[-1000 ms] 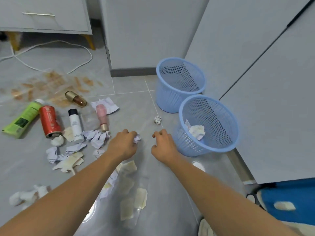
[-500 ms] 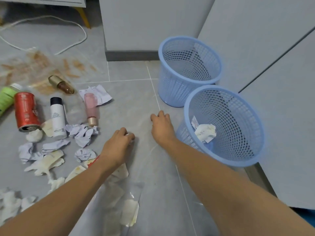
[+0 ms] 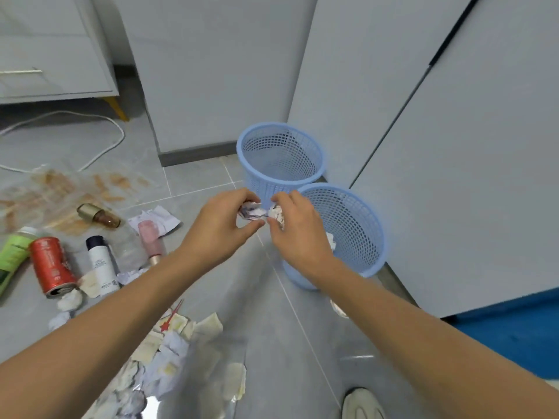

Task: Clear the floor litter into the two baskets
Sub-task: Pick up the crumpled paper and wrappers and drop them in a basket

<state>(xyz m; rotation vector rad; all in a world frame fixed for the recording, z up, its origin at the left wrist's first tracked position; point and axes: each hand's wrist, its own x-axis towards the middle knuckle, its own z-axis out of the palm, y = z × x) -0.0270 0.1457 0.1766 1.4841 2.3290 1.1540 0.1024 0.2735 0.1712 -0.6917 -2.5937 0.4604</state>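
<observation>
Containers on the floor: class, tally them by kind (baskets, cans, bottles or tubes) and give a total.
Blue baskets: 2
Red cans: 1
Bottles or tubes: 4 (green, white, pink, gold-capped)
Total: 7

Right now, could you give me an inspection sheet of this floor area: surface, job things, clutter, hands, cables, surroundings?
Surface: grey tiled floor, orange stains far left.
Job's things: two blue baskets; nearer holds paper.
Clutter: red can, green bottle, white bottle, pink bottle, paper scraps.
Hands: left hand pinches crumpled paper; right hand holds white wad.
Cables: white cord on the floor.
Surroundings: grey cabinets, drawer unit.
</observation>
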